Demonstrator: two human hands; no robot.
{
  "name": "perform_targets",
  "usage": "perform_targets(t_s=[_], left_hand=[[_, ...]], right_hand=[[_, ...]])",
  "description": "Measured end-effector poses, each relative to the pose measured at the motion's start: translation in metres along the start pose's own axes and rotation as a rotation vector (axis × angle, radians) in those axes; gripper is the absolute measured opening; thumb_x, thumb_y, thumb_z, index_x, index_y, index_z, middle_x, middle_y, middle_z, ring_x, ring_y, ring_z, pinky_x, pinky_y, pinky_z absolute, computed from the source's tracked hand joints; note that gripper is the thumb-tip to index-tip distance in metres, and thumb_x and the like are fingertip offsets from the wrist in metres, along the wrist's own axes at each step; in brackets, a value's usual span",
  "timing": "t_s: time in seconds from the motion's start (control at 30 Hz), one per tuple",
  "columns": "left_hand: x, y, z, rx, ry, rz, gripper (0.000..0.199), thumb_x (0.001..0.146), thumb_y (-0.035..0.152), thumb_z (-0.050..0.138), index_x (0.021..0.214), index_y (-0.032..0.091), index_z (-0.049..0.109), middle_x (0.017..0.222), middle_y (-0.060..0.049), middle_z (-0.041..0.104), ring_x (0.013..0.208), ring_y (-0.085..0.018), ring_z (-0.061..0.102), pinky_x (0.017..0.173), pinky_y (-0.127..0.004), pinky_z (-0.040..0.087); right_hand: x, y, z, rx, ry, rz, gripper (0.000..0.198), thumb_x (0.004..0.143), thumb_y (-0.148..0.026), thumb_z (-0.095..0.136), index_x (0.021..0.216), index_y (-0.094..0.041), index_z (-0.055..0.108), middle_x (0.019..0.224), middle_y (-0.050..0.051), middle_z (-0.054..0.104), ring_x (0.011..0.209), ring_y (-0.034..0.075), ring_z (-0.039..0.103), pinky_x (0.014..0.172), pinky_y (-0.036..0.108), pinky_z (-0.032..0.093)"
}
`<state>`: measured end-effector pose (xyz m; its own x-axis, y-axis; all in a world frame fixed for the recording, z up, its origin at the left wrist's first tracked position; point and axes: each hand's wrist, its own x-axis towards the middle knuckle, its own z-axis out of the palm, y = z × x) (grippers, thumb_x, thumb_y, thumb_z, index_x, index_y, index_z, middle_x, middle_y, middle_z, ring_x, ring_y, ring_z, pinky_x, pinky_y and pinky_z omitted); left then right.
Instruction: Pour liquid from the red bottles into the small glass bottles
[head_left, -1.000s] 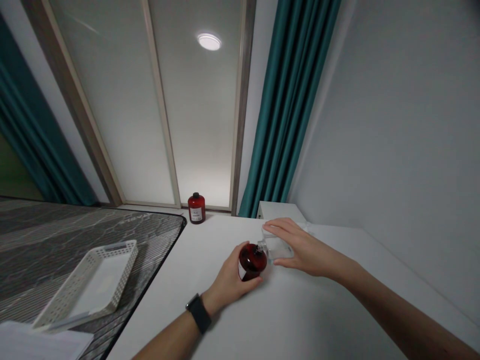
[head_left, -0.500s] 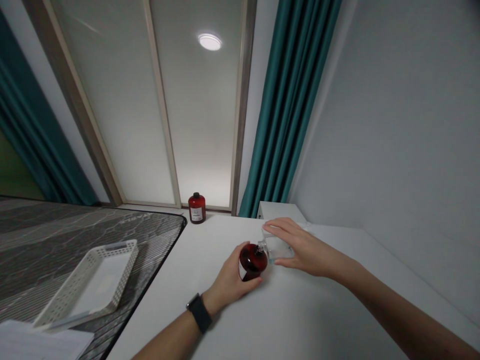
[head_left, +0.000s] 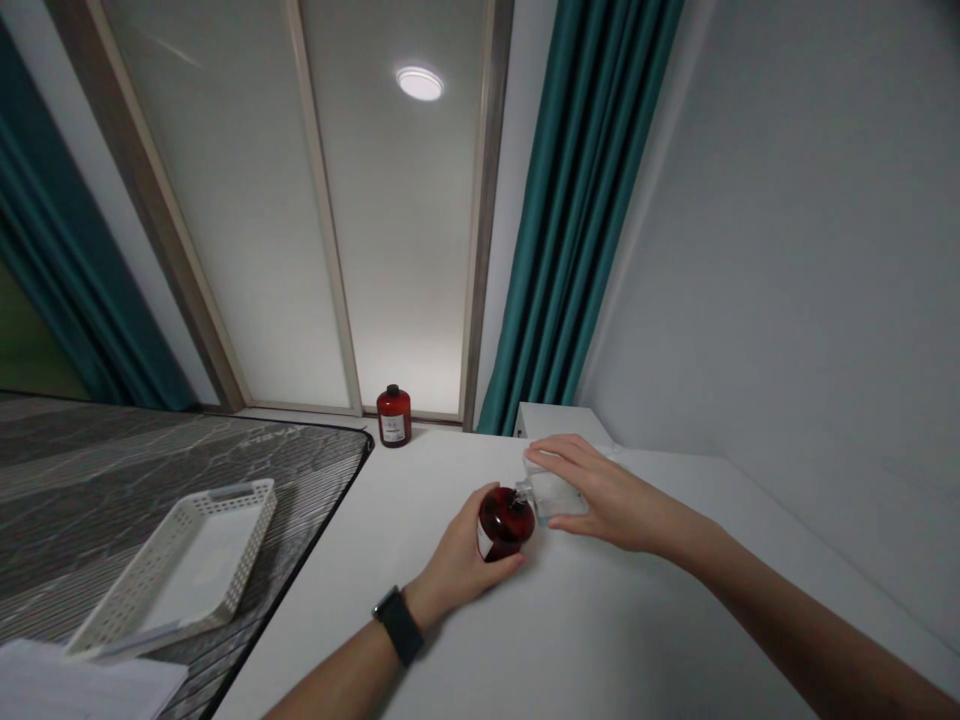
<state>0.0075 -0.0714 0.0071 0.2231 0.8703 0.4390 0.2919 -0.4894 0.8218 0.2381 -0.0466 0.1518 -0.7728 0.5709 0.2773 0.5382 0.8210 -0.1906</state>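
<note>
My left hand (head_left: 472,555) is wrapped round a dark red-brown bottle (head_left: 507,524) with a white label, over the white table (head_left: 450,650). My right hand (head_left: 589,490) grips a clear bottle (head_left: 553,494) lying on its side in the air. The clear bottle's neck points left and meets the mouth of the red-brown bottle. Whether liquid runs between them is too small to tell. A second red-brown bottle (head_left: 394,418), with a black cap and a white label, stands upright at the table's far left corner.
Left of the table, a grey patterned surface (head_left: 315,470) with a black edge bears a white perforated basket (head_left: 259,520) and white paper sheets (head_left: 82,685). A white box-like piece (head_left: 562,420) stands behind the table, by a teal curtain (head_left: 577,220) and the right wall.
Almost nothing differs. Both hands hold the two bottles in the same place, mouth to mouth.
</note>
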Motion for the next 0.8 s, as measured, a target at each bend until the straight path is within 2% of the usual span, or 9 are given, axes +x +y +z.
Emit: perform_targets(t_s=[0.8], left_hand=[[0.0007,-0.0028,0.0005,0.009,-0.016,0.009,0.083,0.072,0.027,0.081,0.142,0.017,0.039,0.143,-0.016,0.053,0.132,-0.034,0.052,0.116,-0.052,0.038]], right_hand=[[0.0013,-0.0008,-0.0004,-0.025,-0.007,-0.005,0.079,0.076,-0.022,0.083,0.145,-0.021,0.046,0.143,0.014,0.054,0.135,0.031,0.046,0.114,0.052,0.042]])
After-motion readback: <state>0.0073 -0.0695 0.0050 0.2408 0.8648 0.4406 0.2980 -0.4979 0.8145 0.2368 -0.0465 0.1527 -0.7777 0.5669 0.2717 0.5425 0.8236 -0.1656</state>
